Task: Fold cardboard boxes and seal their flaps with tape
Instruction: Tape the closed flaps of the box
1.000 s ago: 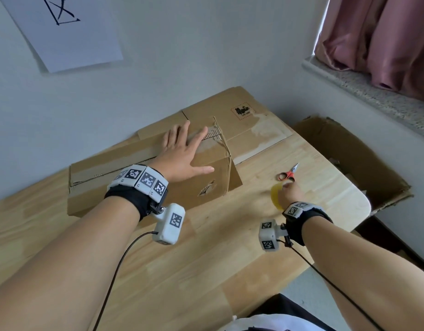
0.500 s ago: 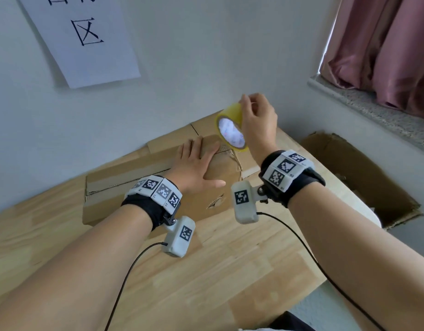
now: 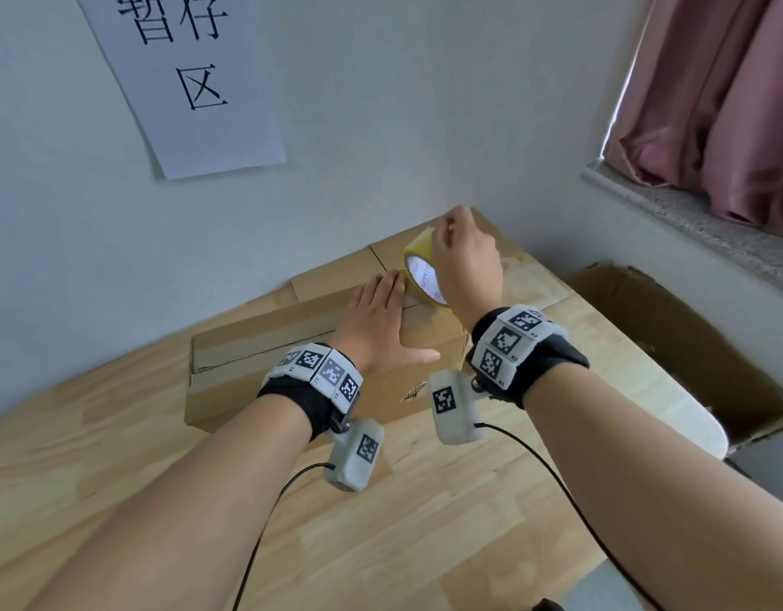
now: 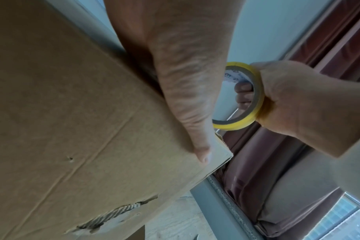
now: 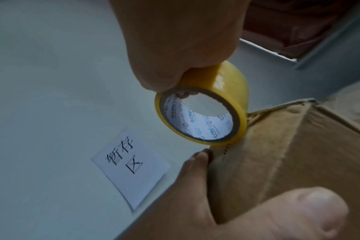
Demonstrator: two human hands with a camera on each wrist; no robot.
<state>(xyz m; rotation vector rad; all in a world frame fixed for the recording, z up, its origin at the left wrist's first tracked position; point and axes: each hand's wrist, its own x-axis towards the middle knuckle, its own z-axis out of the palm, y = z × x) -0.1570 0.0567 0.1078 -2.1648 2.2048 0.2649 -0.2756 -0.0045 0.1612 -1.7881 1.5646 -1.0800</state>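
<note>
yellow tape ring over matte corrugated cardboard box

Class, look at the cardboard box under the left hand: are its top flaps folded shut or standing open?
Folded shut. The flaps of the cardboard box lie flat, the left hand spread on them, while the right hand holds the tape roll at the seam.

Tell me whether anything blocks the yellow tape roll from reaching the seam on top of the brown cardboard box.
Nothing visible blocks it. The right hand holds the yellow tape roll at the far end of the brown cardboard box, beside the top seam. The left hand presses flat on the flaps, its fingertips just short of the roll.
</note>
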